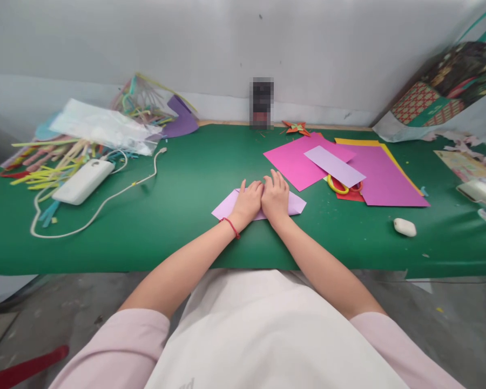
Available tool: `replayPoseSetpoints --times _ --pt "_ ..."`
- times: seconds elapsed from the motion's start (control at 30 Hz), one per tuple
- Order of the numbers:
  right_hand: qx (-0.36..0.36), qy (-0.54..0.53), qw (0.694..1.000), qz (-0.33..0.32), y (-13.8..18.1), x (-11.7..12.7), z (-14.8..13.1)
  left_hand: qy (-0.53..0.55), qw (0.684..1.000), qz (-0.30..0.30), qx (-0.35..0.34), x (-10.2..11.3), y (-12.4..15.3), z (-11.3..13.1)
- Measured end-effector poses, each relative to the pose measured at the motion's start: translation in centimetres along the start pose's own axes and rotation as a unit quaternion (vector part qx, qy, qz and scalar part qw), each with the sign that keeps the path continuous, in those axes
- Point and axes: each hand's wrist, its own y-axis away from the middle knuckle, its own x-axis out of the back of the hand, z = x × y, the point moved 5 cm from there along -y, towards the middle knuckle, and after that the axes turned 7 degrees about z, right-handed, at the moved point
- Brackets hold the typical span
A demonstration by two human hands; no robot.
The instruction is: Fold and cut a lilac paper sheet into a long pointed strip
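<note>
Slanting in from the lower left, the left arm ends in the left hand, palm-down over the folded lilac paper on the green table. Touching it or just beside it, the right hand lies over the paper, fingers bent; whether either hand pinches it, I cannot tell. Farther right lies a pink sheet.

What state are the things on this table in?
Lilac paper sheet: folded, beneath left hand and right hand
Long white cable: loosely curved, one end free
Yellow-handled scissors: partly covered, blades hidden
Bright pink paper sheet: flat, partly covered
Small white rounded case: apparently shut
</note>
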Motion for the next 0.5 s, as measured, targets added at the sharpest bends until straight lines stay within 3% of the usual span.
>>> replayPoseSetpoints --times 0.33,0.43,0.5 --pt "-0.037 -0.073 0.997 -0.001 -0.2 -0.7 1.0 0.018 1.000 0.002 0.009 0.5 0.0 0.3" --pt "-0.091 -0.170 0.981 0.014 -0.8 -0.8 2.8 0.022 1.000 -0.001 0.015 0.6 0.0 0.2" --pt "-0.157 -0.255 0.953 0.044 -1.2 -0.9 4.6 0.025 1.000 -0.004 0.018 0.5 0.0 0.2"
